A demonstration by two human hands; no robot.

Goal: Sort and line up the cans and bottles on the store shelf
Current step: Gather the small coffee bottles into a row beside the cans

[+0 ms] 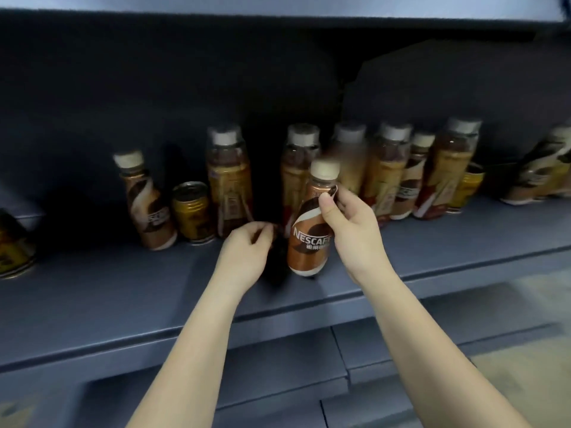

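My right hand (352, 233) is shut on a brown Nescafe bottle (309, 236) with a cream cap, holding it by the neck and shoulder, tilted, just over the grey shelf (123, 298). To its left my left hand (247, 254) is curled with its fingers closed; I cannot see anything in it. Behind stand a tall tea bottle (228, 180), another Nescafe bottle (148, 205) and a gold can (193, 211). A row of several bottles (389, 174) fills the back right, with a gold can (466, 189) among them.
A gold can (12, 248) sits at the far left edge. More bottles (543, 171) lean at the far right. An upper shelf (278, 7) hangs overhead. Lower shelf panels (278, 366) lie below the front lip. The shelf's back wall is dark.
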